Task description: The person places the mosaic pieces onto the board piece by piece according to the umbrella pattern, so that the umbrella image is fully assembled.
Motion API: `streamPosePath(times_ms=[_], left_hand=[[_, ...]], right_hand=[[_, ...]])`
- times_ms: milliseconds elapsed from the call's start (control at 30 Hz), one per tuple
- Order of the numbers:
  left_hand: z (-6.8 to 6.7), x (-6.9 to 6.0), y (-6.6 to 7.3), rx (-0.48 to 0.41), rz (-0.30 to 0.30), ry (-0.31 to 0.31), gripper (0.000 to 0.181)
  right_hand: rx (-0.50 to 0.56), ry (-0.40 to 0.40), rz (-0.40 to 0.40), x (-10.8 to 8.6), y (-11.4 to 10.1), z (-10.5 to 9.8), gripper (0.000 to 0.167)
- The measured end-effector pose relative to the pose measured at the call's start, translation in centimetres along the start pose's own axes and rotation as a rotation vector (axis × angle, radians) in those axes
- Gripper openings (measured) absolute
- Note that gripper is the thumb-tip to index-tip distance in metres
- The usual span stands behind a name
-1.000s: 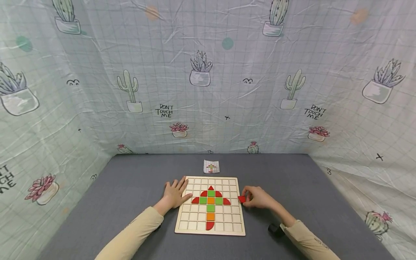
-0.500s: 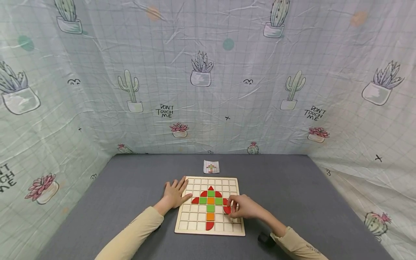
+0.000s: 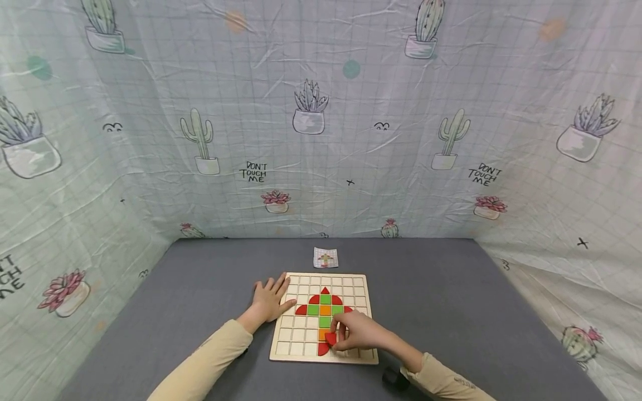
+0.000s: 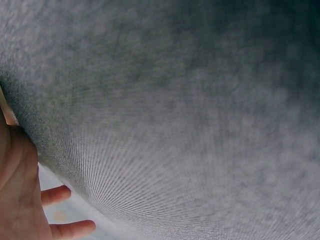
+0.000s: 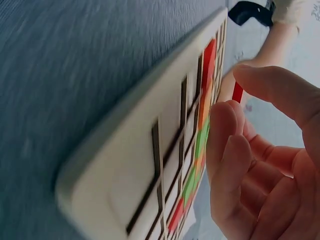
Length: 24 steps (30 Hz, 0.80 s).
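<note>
A wooden grid board (image 3: 298,334) lies on the table, bearing red, green and orange tiles set in the shape of an aeroplane. My left hand (image 3: 269,299) rests spread at its left edge, the fingertips touching the rim. Between thumb and fingers, my right hand (image 3: 355,329) pinches a red tile (image 3: 330,338) with a rounded edge, over the lower part of the board. This tile is just right of the lower orange tile (image 3: 323,333) and above the red quarter-round tile (image 3: 322,349) in the bottom row. The right wrist view shows the pinched tile edge-on, clear of the board.
A small paper card (image 3: 326,258) with a similar coloured pattern lies behind the board. The grey table (image 3: 421,278) reaches back to a cactus-print curtain (image 3: 321,184). A black wrist strap (image 3: 395,379) shows below the right forearm.
From beyond the board's right edge, my right hand has moved left and toward me with the red tile, to beside the column of tiles. My left hand has stayed put.
</note>
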<state>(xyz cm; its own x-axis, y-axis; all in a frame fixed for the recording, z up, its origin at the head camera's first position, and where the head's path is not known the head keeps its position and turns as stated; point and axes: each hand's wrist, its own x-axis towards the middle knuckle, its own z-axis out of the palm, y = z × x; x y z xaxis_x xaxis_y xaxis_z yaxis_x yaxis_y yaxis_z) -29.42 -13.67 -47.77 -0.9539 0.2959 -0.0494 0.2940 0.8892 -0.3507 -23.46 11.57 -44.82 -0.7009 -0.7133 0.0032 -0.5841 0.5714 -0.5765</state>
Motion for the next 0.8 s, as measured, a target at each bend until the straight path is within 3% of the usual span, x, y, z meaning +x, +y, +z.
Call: streamPosePath(times_ms=[367,633,800], left_hand=[[-0.2,-0.2,0.1,-0.044,-0.009,0.023,0.068],[-0.2,-0.2,0.1,0.025,-0.012,0.007,0.069],[-0.1,-0.2,0.0,-0.021,-0.006,0.014,0.069]], right_hand=[[-0.126,-0.022,0.044,1.7,-2.0,1.7,0.022],[-0.069,-0.021,0.048,2.6,-2.0,2.5,0.022],[-0.059,-0.025,0.05,2.9,-2.0,2.9,0.022]])
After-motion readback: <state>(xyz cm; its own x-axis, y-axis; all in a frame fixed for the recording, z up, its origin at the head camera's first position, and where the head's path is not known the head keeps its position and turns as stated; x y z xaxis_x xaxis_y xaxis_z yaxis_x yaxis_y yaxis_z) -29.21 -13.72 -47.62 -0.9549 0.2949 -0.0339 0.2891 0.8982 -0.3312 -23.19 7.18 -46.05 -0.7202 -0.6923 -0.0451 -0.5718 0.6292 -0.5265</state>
